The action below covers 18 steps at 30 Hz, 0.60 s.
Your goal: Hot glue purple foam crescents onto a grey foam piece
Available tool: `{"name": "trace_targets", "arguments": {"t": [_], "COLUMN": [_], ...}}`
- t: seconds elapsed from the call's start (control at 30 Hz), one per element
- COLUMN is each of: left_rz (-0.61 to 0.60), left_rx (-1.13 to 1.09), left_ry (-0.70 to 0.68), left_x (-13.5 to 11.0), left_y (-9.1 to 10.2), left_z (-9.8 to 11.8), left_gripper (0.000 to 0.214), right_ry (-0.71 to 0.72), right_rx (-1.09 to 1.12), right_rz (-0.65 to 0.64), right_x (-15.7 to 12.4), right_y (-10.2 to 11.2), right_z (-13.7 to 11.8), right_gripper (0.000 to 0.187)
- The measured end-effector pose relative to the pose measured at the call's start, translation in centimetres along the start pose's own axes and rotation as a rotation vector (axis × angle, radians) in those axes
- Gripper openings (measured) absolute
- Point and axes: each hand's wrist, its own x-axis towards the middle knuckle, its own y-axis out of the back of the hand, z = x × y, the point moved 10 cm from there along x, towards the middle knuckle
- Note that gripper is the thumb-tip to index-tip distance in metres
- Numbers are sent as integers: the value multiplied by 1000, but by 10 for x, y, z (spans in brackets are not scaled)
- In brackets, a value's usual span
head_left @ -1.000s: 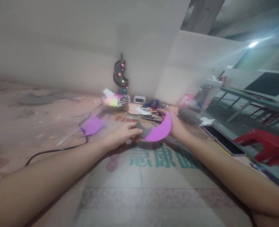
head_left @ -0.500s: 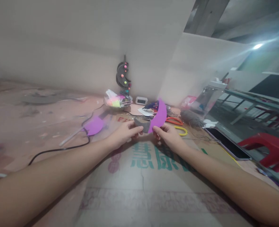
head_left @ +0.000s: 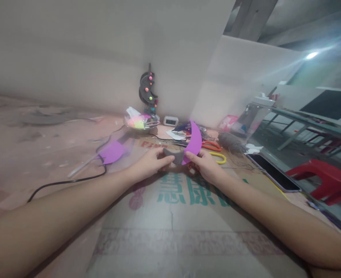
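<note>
Purple foam crescent (head_left: 194, 141), lately flat, now stands upright mid-frame. Left hand (head_left: 147, 166) pinches a grey curved scrap (head_left: 174, 156) against it; right hand (head_left: 203, 166) pinches its tip.

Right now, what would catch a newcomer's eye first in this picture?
The purple crescent stands upright at the centre, pinched by the right hand, while the left hand holds a grey piece at its lower end. Next come the black crescent dotted with coloured balls in the far corner, and the red stool at the right.
</note>
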Motion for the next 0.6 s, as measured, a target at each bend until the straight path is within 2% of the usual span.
{"name": "trace_targets", "arguments": {"t": [0.33, 0.6], "left_rz": [-30, -39], "left_rx": [73, 73], "left_ry": [-36, -39], "left_x": [0, 0], "left_y": [-3, -6], "left_z": [2, 0], "left_gripper": [29, 27], "right_ry": [-7, -52], "right_rx": [21, -48], "right_rz": [56, 85], "right_x": [-3, -5], "right_y": [4, 5], "right_z": [-5, -4], "right_gripper": [39, 41]}}
